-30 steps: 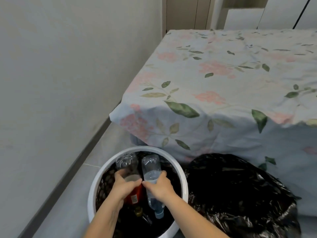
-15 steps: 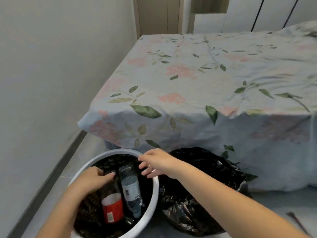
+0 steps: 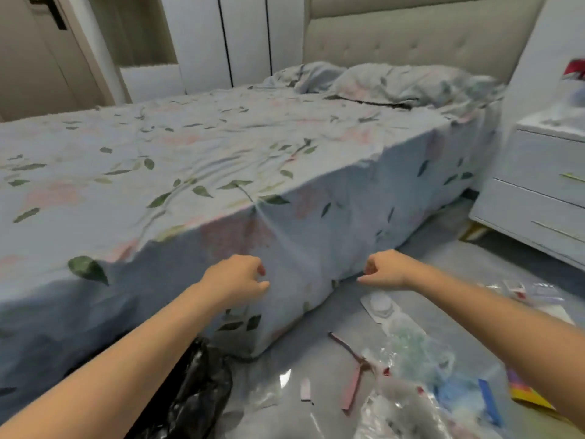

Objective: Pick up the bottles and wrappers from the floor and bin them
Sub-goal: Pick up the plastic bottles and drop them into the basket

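My 2 hands hang empty in front of the bed [image 3: 221, 160], fingers loosely curled: left hand [image 3: 235, 280] against the draped floral sheet, right hand [image 3: 387, 270] above the floor [image 3: 285, 359]. Neither grip holds anything. Clear wrappers [image 3: 408, 353] lie scattered on the floor at lower right, with a round white lid-like piece [image 3: 381, 304] just below my right hand; the blur hides what it is. A black bin bag [image 3: 196, 391] sits by my left forearm. A white nightstand [image 3: 544, 191] stands at right.
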Action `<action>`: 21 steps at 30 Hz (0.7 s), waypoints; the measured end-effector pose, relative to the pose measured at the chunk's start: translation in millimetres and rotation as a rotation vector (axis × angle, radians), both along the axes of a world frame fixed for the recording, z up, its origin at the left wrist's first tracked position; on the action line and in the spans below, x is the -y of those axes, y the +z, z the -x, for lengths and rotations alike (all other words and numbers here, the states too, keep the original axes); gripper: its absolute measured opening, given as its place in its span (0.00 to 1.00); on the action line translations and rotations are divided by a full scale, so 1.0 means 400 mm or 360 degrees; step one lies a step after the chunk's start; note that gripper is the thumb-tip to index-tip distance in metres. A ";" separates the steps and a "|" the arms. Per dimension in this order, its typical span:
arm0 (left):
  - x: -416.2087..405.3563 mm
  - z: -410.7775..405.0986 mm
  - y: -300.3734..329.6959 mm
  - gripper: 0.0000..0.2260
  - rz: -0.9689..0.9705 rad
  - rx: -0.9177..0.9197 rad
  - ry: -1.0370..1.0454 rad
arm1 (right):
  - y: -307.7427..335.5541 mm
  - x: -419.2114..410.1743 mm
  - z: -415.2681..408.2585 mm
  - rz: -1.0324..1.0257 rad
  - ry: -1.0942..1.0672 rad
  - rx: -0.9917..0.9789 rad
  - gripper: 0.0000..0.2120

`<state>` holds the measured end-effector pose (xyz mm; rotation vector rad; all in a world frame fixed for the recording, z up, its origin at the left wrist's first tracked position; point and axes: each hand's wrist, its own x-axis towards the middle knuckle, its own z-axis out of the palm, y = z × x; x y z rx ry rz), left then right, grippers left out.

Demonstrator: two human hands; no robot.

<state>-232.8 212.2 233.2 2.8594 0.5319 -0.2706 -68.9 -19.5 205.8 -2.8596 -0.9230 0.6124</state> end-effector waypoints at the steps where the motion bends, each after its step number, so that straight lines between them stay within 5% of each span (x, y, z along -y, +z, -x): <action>1: 0.047 -0.066 -0.021 0.18 -0.0057 -0.0044 -0.0075 | -0.030 0.073 -0.038 0.0035 -0.0100 0.0038 0.20; 7: 0.330 -0.340 -0.192 0.14 -0.0376 -0.0298 -0.0483 | -0.220 0.451 -0.146 0.0244 -0.0570 0.0016 0.18; 12: 0.502 -0.458 -0.344 0.15 -0.0355 -0.0290 -0.0703 | -0.373 0.666 -0.171 0.0242 -0.1004 -0.0031 0.13; 18: 0.560 -0.504 -0.545 0.19 -0.0295 -0.0372 -0.1039 | -0.578 0.782 -0.156 0.0135 -0.1545 0.0018 0.33; 21: 0.545 -0.549 -0.617 0.18 -0.0313 -0.0387 -0.1087 | -0.600 0.821 -0.167 0.0213 -0.1496 0.0131 0.23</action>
